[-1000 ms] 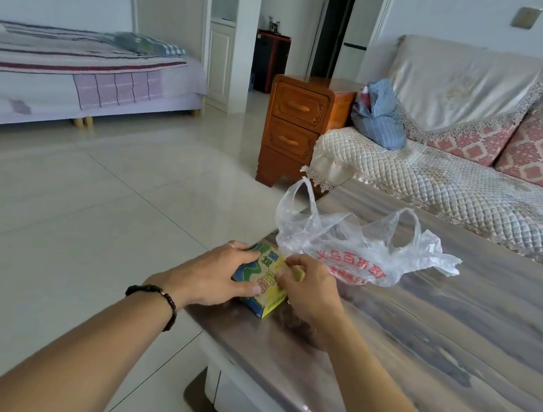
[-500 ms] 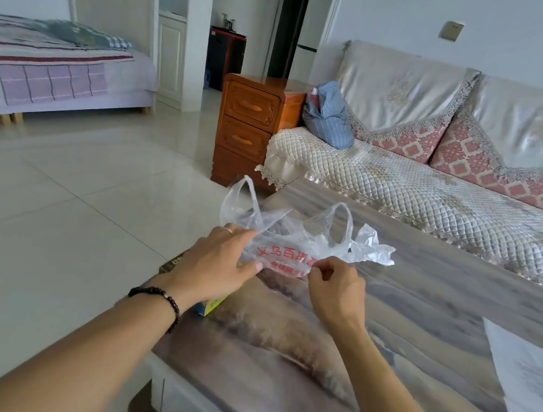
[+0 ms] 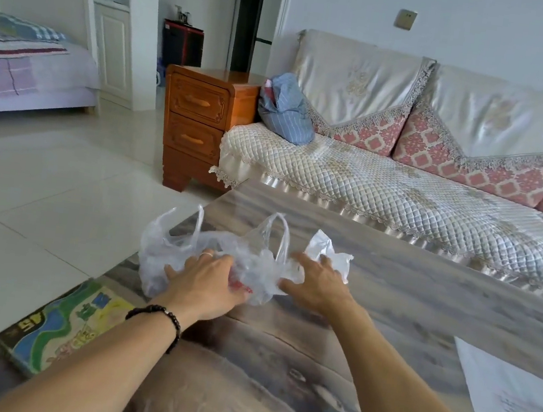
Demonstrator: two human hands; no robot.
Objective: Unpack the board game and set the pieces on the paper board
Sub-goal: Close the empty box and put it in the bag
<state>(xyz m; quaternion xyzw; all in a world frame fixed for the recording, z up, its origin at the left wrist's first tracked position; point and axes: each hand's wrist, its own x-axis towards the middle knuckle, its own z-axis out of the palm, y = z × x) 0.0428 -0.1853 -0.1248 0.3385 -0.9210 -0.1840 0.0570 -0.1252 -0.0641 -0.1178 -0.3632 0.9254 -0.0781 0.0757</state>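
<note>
Both hands are on a crumpled clear plastic bag (image 3: 219, 251) at the middle of the frame. The left hand (image 3: 204, 283) lies over the bag's near side with its fingers curled into the plastic, gripping it; a ring shows on one finger and a dark bead bracelet (image 3: 158, 320) circles the wrist. The right hand (image 3: 317, 282) is just to the right of it, fingers bent down into the plastic and gathering a fold of it. The bag's two handle loops stand up behind the hands, and a loose flap sticks out past the right hand. A little red shows through the plastic beside the left thumb; whether anything is inside the bag cannot be told through the creases.

The bag lies on a glossy grey marbled worktop (image 3: 407, 293) that runs from the middle of the frame to its lower edge. At the lower left, on the worktop's near corner, lies the board game box (image 3: 57, 326), flat, lid closed, printed in green, blue and yellow, partly hidden by the left forearm and well apart from the bag. At the lower right edge a white sheet of paper (image 3: 510, 403) lies flat on the worktop, with faint print and a green patch at the frame's edge.

Behind the worktop stands a sofa (image 3: 386, 186) with a quilted cover, and a blue striped bundle (image 3: 286, 111) sits on its left end. Left of it is a wooden cabinet (image 3: 202, 120) with two drawers, and a bed (image 3: 22, 69) is at the upper left.
</note>
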